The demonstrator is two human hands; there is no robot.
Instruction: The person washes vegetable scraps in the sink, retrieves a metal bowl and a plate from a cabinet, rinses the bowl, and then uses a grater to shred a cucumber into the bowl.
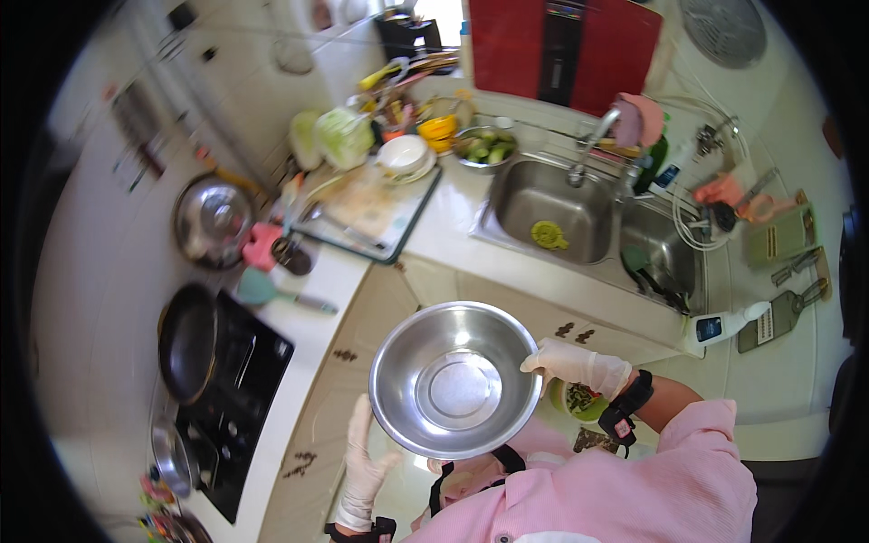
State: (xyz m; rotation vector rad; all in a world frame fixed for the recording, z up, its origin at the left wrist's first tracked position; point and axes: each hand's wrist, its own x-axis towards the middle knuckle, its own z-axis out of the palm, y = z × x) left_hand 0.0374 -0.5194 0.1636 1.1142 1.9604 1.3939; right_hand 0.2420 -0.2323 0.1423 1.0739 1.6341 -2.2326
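A wide stainless steel bowl (458, 390) hangs in front of my body, its inside facing up and nothing in it. My right hand (580, 366), in a thin white glove, grips the bowl's right rim with the thumb over the edge. Close to the left rim is my left hand (363, 461), gloved too, with fingers stretched and thumb apart. Whether its fingertips touch the bowl I cannot tell. Below the right wrist, a green bin (594, 409) with vegetable scraps stands near the floor.
Ahead is a double sink (553, 210) with a yellow-green strainer. On the counter lie a cutting board (366, 203), cabbages (343, 139) and a bowl of green vegetables (484, 147). At left, a black wok (189, 343) and a steel pan (173, 455) sit on the gas hob (251, 407).
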